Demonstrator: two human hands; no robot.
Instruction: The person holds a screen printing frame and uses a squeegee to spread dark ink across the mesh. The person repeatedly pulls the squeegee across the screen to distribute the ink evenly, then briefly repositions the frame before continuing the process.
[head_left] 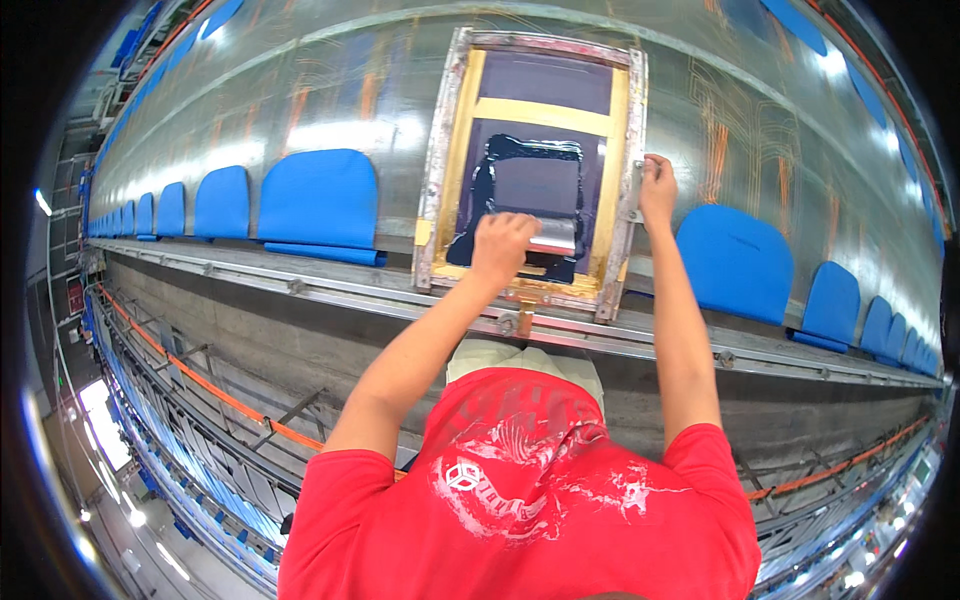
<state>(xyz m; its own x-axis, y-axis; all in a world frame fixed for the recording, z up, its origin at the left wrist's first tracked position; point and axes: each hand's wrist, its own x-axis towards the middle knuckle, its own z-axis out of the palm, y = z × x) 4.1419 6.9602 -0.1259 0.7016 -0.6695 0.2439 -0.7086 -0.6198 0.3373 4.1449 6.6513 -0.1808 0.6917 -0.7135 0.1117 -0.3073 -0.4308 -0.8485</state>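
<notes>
My left hand (pixel 503 245) is closed around the top of a squeegee (pixel 553 237) with a silvery holder. The squeegee rests across the near part of a screen printing frame (pixel 437 170), which has worn, stained rails and yellow tape inside them. Dark, glossy ink (pixel 530 147) lies on the mesh in a rough outline around a duller rectangle. Beside the frame's right rail, my right hand (pixel 657 190) has its fingers pinched together near a small metal fitting; what they grip, if anything, is hidden.
Flat blue cut pieces (pixel 320 200) lie in a row along the long, shiny table (pixel 410 135), with more to the right (pixel 737 262). A metal rail (pixel 380 320) with round fittings runs along its near edge. Orange-edged racks stand lower left.
</notes>
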